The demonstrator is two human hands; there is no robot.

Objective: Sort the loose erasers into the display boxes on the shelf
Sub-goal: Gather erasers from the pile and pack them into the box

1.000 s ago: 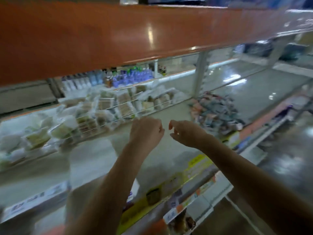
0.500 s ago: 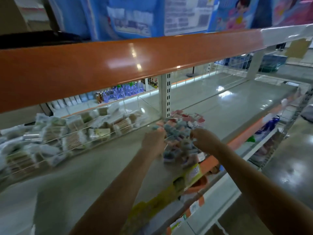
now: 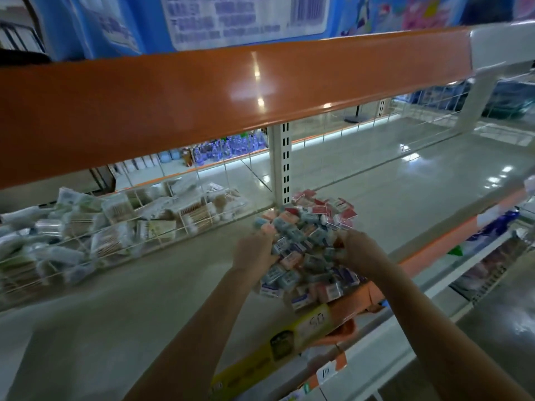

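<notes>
Erasers (image 3: pixel 307 244) heaped on shelf (image 3: pixel 144 285), tag (image 3: pixel 314 324) reading "50"

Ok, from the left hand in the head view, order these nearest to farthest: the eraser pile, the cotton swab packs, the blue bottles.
From the left hand:
1. Eraser pile, touching it, just to its right.
2. Cotton swab packs, behind the wire divider, to its left.
3. Blue bottles, far back, across the aisle.

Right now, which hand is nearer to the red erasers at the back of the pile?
Right. The right hand rests on the pile just in front of the red erasers. The left hand is at the pile's left edge, farther from them.
</notes>
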